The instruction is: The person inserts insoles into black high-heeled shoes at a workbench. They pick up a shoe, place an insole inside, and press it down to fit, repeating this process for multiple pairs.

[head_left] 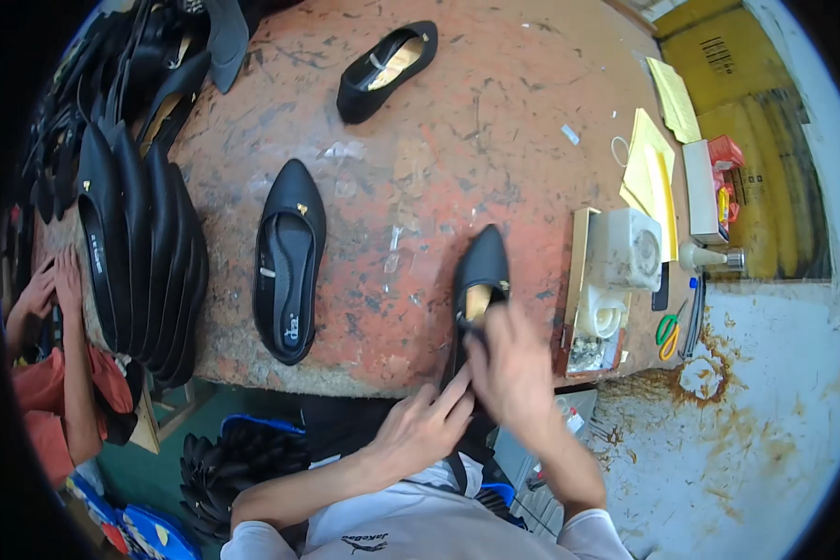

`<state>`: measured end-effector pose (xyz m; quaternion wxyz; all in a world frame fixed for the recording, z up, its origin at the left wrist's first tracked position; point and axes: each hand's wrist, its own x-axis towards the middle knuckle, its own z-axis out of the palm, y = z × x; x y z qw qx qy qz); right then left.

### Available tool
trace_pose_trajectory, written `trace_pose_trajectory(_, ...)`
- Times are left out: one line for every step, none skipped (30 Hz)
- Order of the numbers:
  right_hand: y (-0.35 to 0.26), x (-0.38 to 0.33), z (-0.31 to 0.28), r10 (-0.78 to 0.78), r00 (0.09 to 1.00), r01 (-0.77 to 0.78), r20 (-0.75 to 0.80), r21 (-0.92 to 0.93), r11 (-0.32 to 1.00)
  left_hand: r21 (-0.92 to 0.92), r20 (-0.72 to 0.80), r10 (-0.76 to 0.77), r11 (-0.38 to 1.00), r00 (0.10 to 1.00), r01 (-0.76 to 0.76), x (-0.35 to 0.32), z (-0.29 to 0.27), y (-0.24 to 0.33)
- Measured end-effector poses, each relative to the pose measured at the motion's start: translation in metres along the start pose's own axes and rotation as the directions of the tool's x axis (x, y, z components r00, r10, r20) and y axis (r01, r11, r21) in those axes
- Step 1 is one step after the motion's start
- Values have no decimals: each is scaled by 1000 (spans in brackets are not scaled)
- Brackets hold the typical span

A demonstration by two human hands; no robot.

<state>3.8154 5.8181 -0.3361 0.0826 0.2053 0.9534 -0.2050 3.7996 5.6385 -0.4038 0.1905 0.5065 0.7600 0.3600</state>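
Observation:
A black pointed flat shoe [483, 261] with a small gold ornament lies at the table's near edge, toe pointing away from me. My left hand [425, 422] is closed around its heel end, which the fingers mostly hide. Over the shoe's opening is my right hand [513, 369], its fingers bent downward and smeared by motion; whether it grips anything there is unclear. Part of a pale gold lining shows inside the shoe. To the left stands another black flat [294, 341] with a dark insole. A third black flat [352, 105], with gold lining, lies farther off at a slant.
Nested black shoes [163, 271] and more shoes pile up at left, beside another person's hands [65, 280]. On the right are a white dispenser [630, 247] in a tray, yellow paper [649, 168], a small box [705, 191] and green-orange scissors [667, 338]. Dark shoe parts [224, 471] sit below the table.

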Motion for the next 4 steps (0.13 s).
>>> trace_pose_trajectory(-5, -34, 7, -100, 995, 98, -20, -68, 993, 18, 55, -49, 999, 997, 48, 8, 15, -10)
trace_pose_trajectory(-9, -62, 14, -191, 981, 186, -24, -137, 973, 33, 116, -100, 995, 988, 97, 14, 24, -13)
trace_pose_trajectory(-16, -70, 17, -136, 991, 133, -17, -126, 983, -27, 214, -166, 984, 963, 175, 20, 24, -11)
trace_pose_trajectory(-24, -73, 23, -96, 995, 95, 2, -103, 990, -24, 223, -162, 985, 961, 171, -28, 40, 1)
